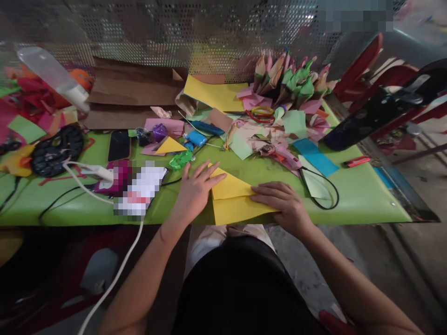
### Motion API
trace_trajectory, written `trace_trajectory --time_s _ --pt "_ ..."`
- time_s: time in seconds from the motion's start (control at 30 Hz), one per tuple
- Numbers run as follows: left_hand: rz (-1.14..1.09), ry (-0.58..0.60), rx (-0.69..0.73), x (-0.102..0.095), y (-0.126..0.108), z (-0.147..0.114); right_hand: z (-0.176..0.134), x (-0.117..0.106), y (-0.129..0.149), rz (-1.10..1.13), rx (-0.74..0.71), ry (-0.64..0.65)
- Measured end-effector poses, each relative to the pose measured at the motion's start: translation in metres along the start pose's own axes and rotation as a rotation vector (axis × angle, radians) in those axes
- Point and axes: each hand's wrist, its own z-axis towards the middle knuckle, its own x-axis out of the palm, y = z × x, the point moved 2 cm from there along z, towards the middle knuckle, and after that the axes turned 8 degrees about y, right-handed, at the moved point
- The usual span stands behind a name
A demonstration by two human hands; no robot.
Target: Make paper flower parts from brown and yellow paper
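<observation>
A yellow sheet of paper [233, 209] lies at the front edge of the green table, its upper part folded over into a slanted flap. My left hand [195, 190] is open, fingers spread, with its fingertips on the upper left edge of the sheet. On the right side, my right hand [281, 202] holds the sheet, its fingers close together over the flap's corner; the thumb is mostly hidden. Just beyond my left hand sit a crinkled green wrapper [180, 159] and a small yellow paper triangle [170, 146].
Paper scraps [258, 135], scissors [261, 114] and rolled paper cones [289, 79] crowd the back. A dark bottle [366, 118] and red lighter [356, 161] are at right. Left are a phone [119, 145], a white cable [131, 251] and a black coiled object [57, 151].
</observation>
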Motion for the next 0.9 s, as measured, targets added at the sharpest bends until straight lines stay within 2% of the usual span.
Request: trace_trajectory --time_s 0.17,0.37,0.57,0.9 --pt "-0.023 0.116 0.089 0.001 -0.011 -0.021 -0.002 0.011 -0.002 0.025 -0.035 0.038" --pt "-0.1 0.21 0.118 0.001 -0.014 -0.04 -0.005 0.005 -0.009 0.087 0.044 0.107" --pt "-0.116 0.194 0.108 0.003 -0.015 -0.045 -0.009 -0.001 -0.013 0.105 0.099 0.061" --pt "-0.205 0.182 0.052 0.009 -0.016 -0.051 -0.013 -0.003 -0.017 0.167 0.152 0.081"
